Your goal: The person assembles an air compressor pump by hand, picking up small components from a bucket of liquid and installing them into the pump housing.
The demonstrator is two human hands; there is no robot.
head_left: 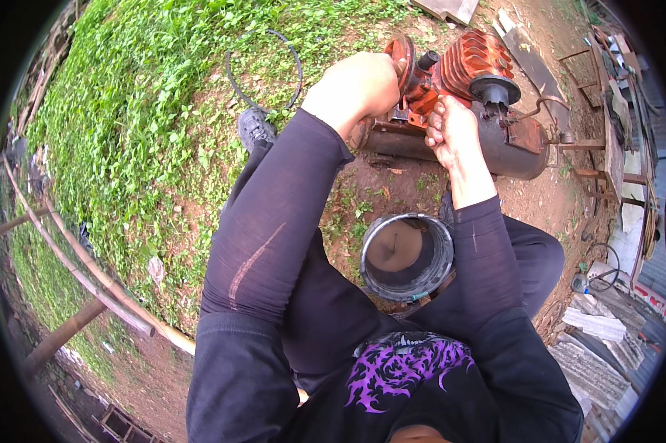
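Note:
An air compressor stands before me, with a finned orange pump head [474, 65] on a dark, rusty cylindrical tank [513, 161]. My left hand [355, 87] is closed at the rim of the orange pulley wheel [399, 59] on the pump's left side; its fingertips are mostly hidden behind the hand. Close against the pump's lower front, my right hand [453, 131] has its fingers curled in. Whatever it pinches, if anything, is too small or hidden to name. A round black filter-like part [494, 90] sits just above that hand.
Between my legs stands a dark bucket [446, 262] holding murky brown water. A thin black hose [299, 63] loops on the grass by my left shoe [255, 129]. Bamboo poles [111, 284] lie left; roofing scraps [595, 362] are piled right. Boards [532, 70] lie behind the compressor.

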